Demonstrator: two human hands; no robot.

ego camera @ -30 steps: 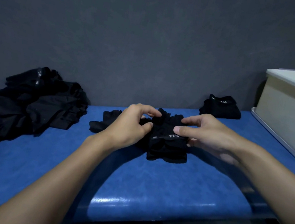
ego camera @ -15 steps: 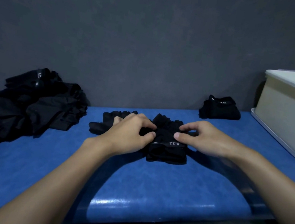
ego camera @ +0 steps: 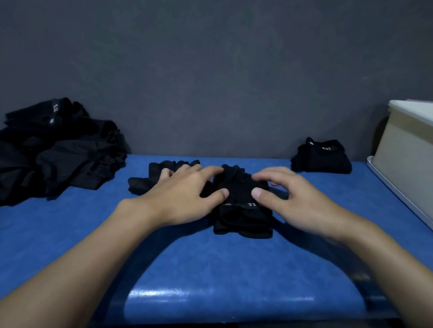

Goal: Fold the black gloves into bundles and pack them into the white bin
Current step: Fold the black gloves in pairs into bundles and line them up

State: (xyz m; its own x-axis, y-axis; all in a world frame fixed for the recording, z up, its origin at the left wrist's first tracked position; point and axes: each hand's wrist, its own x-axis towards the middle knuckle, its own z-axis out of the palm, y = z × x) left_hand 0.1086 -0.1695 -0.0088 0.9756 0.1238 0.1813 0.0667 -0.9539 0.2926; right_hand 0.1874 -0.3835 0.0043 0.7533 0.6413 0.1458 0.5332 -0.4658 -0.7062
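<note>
A black glove (ego camera: 244, 219) with small white lettering lies on the blue table (ego camera: 197, 265) in the middle. My left hand (ego camera: 187, 195) rests flat across its left side, with the fingers reaching over a second black glove (ego camera: 140, 184) beside it. My right hand (ego camera: 295, 200) presses on the glove's right side, fingers spread, thumb on the lettered band. Both thumbs nearly meet on the glove. The white bin (ego camera: 425, 167) stands at the right edge of the table.
A loose pile of black gloves (ego camera: 47, 154) covers the table's left end. A folded black bundle (ego camera: 322, 157) sits at the back against the grey wall, just left of the bin. A white tray (ego camera: 406, 206) lies under the bin.
Both hands have come down from pinching the raised glove fingers. They now lie flatter on the glove, which is pressed down on the table.
</note>
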